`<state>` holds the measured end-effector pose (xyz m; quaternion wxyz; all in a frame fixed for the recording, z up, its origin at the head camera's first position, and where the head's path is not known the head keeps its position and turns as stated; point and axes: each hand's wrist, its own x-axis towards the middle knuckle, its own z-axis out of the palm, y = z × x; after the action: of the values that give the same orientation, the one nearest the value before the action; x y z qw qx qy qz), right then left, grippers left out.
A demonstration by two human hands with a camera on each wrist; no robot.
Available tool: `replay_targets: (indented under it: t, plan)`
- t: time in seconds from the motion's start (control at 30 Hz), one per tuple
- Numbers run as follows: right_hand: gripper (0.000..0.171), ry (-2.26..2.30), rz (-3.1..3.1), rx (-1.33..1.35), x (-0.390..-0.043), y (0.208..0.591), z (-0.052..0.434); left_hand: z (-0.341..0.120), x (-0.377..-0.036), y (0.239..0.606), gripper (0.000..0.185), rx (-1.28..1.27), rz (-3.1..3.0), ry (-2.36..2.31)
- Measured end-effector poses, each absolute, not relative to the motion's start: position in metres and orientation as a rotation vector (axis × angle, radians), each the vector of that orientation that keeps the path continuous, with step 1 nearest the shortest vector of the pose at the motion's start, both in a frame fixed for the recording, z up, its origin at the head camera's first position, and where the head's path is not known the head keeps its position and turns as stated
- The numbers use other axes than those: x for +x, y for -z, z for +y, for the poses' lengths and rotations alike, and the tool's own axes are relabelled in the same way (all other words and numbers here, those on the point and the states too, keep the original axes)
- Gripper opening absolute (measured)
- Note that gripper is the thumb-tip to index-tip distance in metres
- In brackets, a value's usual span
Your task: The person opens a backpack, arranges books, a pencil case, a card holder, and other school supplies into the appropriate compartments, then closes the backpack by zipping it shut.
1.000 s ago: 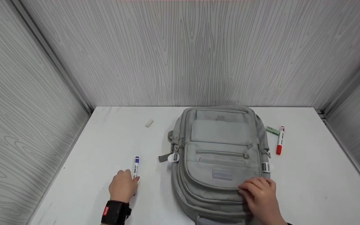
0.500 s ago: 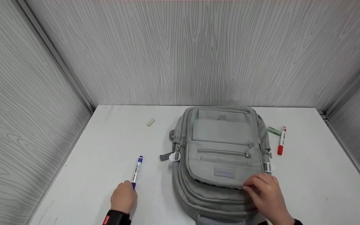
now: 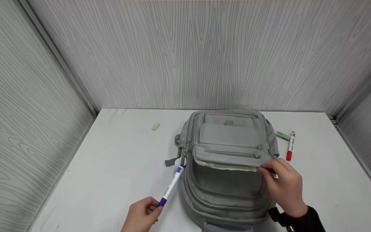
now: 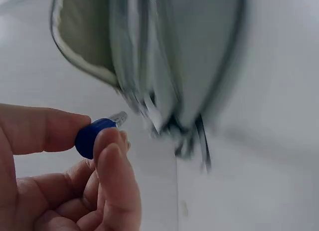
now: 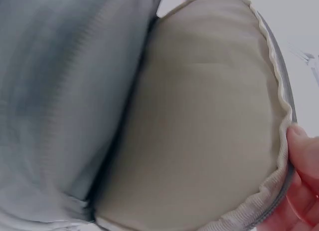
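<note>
A grey backpack [image 3: 227,133] lies on the white table with its front pocket flap [image 3: 227,158] lifted. My right hand [image 3: 285,183] pinches the flap's edge near its right corner; the right wrist view shows the beige lining [image 5: 209,111] and thumb and fingers on the zipper edge. My left hand [image 3: 142,214] pinches a blue-and-white marker [image 3: 172,187] by its blue end, raised and tilted, just left of the backpack. In the left wrist view the marker's blue end [image 4: 94,136] sits between thumb and finger, and the backpack is blurred.
To the backpack's right lie a red-and-white marker [image 3: 290,146] and a small green block [image 3: 282,135]. A small whitish block [image 3: 155,126] rests at the back left. A strap end [image 3: 171,161] sticks out from the backpack's left side. Grey wood-grain panels [image 3: 185,54] enclose the table.
My left hand has picked up the blue marker from the table and moved it right, toward the backpack. My right hand has raised the pocket flap, exposing the pocket's inside.
</note>
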<state>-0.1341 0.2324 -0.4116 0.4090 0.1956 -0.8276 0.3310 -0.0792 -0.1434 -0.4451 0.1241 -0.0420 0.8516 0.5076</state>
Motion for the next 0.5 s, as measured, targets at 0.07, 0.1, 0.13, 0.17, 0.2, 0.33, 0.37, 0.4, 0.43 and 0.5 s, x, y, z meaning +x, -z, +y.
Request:
replay_targets:
  t: [0.07, 0.1, 0.13, 0.17, 0.2, 0.33, 0.37, 0.4, 0.43, 0.5]
  plan:
    - [0.032, -0.850, -2.059, 0.466, -0.138, 0.407, 0.232, -0.130, -0.077, 0.440, 0.015, -0.026, 2.288, -1.631]
    - [0.033, -0.851, -2.053, 0.453, -0.140, 0.405, 0.232, -0.122, -0.077, 0.439, 0.016, -0.005, 2.186, -1.691]
    - [0.028, -0.848, -2.051, 0.441, -0.141, 0.403, 0.232, -0.113, -0.078, 0.437, 0.015, 0.000, 2.076, -1.752]
    - [0.022, -0.847, -2.049, 0.432, -0.142, 0.402, 0.231, -0.105, -0.079, 0.436, 0.015, 0.000, 1.966, -1.812]
    - [0.015, -0.847, -2.049, 0.424, -0.143, 0.401, 0.231, -0.095, -0.081, 0.435, 0.014, -0.015, 1.861, -1.865]
    - [0.019, -0.854, -2.051, 0.411, -0.142, 0.400, 0.229, -0.060, -0.089, 0.428, 0.013, -0.070, 1.521, -2.056]
    - [0.021, -0.858, -2.052, 0.411, -0.142, 0.401, 0.229, -0.051, -0.091, 0.426, 0.013, -0.072, 1.468, -2.099]
    - [0.021, -0.864, -2.051, 0.413, -0.141, 0.401, 0.229, -0.043, -0.094, 0.424, 0.013, -0.079, 1.425, -2.137]
    - [0.021, -0.872, -2.050, 0.415, -0.141, 0.402, 0.228, -0.034, -0.097, 0.423, 0.014, -0.085, 1.388, -2.176]
    - [0.022, -0.882, -2.048, 0.418, -0.140, 0.403, 0.228, -0.019, -0.104, 0.423, 0.017, -0.115, 1.334, -2.242]
